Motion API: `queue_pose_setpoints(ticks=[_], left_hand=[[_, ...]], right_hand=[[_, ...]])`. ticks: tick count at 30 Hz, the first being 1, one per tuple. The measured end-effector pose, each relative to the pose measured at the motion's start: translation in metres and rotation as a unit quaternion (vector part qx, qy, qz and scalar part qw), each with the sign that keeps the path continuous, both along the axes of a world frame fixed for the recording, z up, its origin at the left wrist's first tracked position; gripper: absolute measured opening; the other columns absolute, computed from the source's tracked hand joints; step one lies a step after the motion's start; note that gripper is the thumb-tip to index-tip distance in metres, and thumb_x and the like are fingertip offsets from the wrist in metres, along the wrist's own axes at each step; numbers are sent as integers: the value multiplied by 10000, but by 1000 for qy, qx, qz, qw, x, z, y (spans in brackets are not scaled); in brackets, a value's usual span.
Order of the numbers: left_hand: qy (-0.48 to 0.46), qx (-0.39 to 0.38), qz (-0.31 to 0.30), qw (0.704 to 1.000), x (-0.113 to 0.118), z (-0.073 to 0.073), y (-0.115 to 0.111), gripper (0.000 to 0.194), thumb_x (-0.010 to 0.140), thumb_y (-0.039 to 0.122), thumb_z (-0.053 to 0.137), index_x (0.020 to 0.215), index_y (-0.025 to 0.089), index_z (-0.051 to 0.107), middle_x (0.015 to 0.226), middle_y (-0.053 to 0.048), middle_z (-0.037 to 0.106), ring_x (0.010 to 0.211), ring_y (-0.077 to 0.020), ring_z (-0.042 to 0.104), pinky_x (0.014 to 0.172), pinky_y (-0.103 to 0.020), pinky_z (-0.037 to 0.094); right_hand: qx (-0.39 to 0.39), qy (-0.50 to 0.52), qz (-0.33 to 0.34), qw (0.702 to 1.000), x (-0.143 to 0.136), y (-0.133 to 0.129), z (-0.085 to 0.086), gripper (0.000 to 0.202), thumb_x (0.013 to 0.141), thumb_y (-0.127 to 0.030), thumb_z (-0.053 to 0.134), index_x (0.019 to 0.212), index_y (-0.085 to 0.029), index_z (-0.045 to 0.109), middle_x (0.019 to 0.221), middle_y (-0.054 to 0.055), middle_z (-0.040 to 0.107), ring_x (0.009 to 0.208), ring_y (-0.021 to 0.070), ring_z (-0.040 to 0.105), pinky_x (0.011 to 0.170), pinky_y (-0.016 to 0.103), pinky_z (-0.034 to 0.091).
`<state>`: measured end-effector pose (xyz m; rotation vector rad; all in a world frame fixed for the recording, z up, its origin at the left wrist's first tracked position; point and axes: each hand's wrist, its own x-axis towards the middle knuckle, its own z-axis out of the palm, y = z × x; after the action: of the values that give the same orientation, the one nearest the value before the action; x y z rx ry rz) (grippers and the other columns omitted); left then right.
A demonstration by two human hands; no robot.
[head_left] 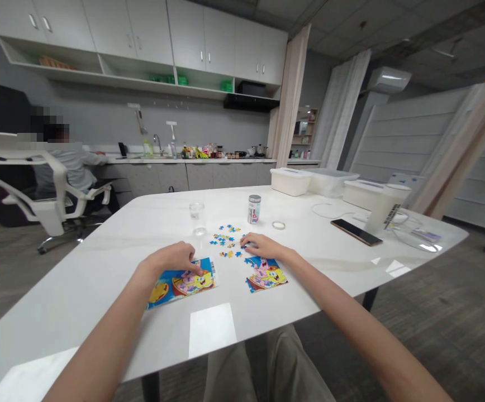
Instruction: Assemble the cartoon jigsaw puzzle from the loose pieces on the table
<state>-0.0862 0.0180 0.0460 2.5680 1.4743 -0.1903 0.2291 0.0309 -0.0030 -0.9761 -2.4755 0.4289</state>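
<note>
My left hand (178,258) rests on a printed cartoon picture sheet (161,293), the thumb stretched out over the yellow figure and the other fingers loosely bent. It touches the sheet without gripping it. Just above a partly assembled jigsaw puzzle (270,276), my right hand (261,244) has its fingertips together on a small blue puzzle piece (243,244), mostly covered by the fingers. Loose puzzle pieces (224,240), blue and yellow, lie scattered between the hands. The assembled part has a ragged left edge and shows the same pink and yellow figures as the sheet.
Behind the pieces stand a clear plastic jar (198,219) and a printed can (254,209), with a round lid (278,225) nearby. Rightward are a phone (356,231), a white cup (387,209), cables and storage boxes (291,181). A person (69,167) sits at the far left.
</note>
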Motion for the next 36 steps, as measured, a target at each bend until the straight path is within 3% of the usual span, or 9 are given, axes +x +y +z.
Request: queue_pose_setpoints(ticks=[6,13,18,21,24,28,36], left_hand=[[-6,55,-8,998,16,7,-11,518,737,664,521,615,170,618,601,-77,632,542,-170,524,499,-281,308],[9,115,-41,992,26,-6,-10,530,835,632,447,669,177,661,668,-103,668,645,-219,605,566,-292,366],[14,150,-53,987,38,-18,-13,433,900,538,434,936,170,659,820,-127,708,796,-265,664,663,-309,429],[14,165,-50,985,46,-26,-16,489,925,495,410,1234,141,546,890,-148,718,844,-290,679,700,-330,456],[18,174,-69,982,51,-31,-17,497,958,425,353,1370,167,458,910,-151,725,853,-299,689,706,-344,472],[15,170,-97,981,53,-32,-17,425,962,359,341,1320,237,535,910,-127,734,847,-289,695,698,-341,486],[0,178,-93,980,54,-35,-14,367,951,354,382,1231,230,586,845,-108,730,805,-275,696,679,-337,496]], right_hand=[[28,13,-6,1000,9,8,-5,137,864,-198,551,944,-155,654,1026,102,639,976,196,604,935,345,454],[-18,55,-68,996,19,22,-13,131,807,-188,611,910,-170,691,993,82,668,927,197,621,819,325,499],[-40,70,-58,995,17,25,-16,165,771,-172,634,921,-172,702,970,74,680,908,192,626,780,309,496],[-47,81,-54,994,12,23,-15,218,734,-168,672,951,-169,695,1018,80,661,935,195,623,773,307,496],[-51,94,-37,994,6,18,-14,229,746,-174,670,975,-165,682,1071,88,638,971,194,616,788,313,496],[-51,92,-4,994,-4,13,-12,197,795,-143,594,976,-162,669,1046,87,635,956,179,610,795,310,498],[-29,106,24,994,-10,5,-12,266,761,-79,562,983,-191,658,1069,76,581,973,181,595,742,284,510]])
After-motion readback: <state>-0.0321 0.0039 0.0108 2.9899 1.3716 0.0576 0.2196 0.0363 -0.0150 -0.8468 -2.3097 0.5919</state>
